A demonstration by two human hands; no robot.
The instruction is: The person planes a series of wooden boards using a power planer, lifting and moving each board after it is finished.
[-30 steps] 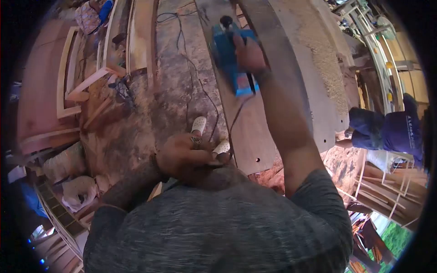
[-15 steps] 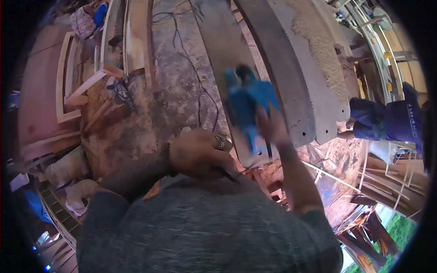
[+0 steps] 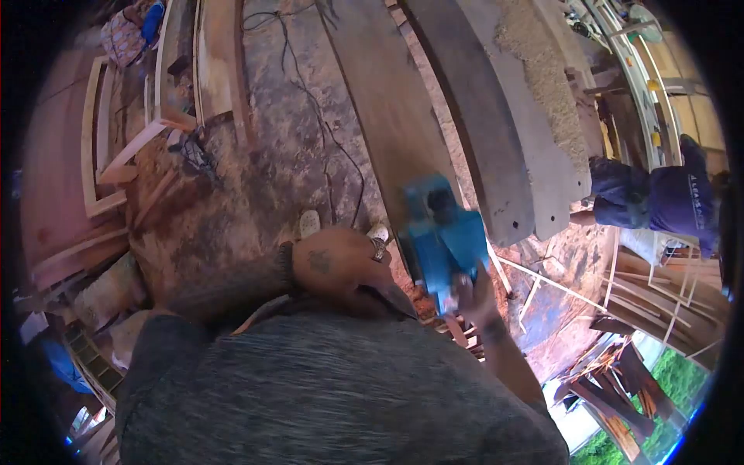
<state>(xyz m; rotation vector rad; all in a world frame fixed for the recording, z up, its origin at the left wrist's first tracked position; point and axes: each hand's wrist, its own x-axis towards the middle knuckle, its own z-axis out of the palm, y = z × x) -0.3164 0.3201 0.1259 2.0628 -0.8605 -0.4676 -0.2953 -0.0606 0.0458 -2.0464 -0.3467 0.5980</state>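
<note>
My right hand [image 3: 478,298] is wrapped round the rear of a teal electric planer [image 3: 448,244], which sits over the near end of a long wooden board [image 3: 391,101]. A dark round knob stands at the tool's front. The tool is slightly blurred and its underside is hidden. My left hand [image 3: 337,260], with a bracelet at the wrist and a ring, is held close to my grey shirt [image 3: 349,380]. Its fingers curl inward by a dark fold or strip; what they grip is hidden.
More thick boards [image 3: 473,116] lie alongside on the right, one under sawdust [image 3: 535,85]. A black cord [image 3: 318,108] runs over the dirt floor at left. Wooden frames [image 3: 101,155] lean at far left. Another person [image 3: 659,198] stands at right, near scrap wood [image 3: 612,387].
My right hand has drawn the planer toward my body, to the near end of the board. My left hand stays near my waist, and the view has shifted slightly.
</note>
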